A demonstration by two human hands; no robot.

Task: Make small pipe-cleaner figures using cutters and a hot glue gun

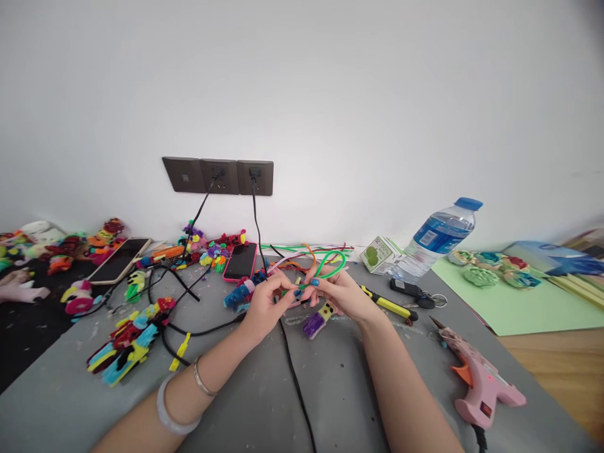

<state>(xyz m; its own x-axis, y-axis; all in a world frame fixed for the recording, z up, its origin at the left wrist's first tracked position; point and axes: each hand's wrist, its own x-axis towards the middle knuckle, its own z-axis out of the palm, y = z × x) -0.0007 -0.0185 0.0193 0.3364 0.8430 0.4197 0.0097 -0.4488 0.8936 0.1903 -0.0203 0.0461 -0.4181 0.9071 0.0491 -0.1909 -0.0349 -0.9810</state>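
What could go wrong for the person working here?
The green strip, pinched by the left hand and right hand, might slip loose. The black cord beside the left hand could snag. The pink glue gun lies near the right forearm; if hot, it might burn.

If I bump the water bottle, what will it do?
The water bottle would probably tip, being tall and narrow. Once down, its rounded sides might let it roll. It likely feels heavy, since there seems to be water inside.
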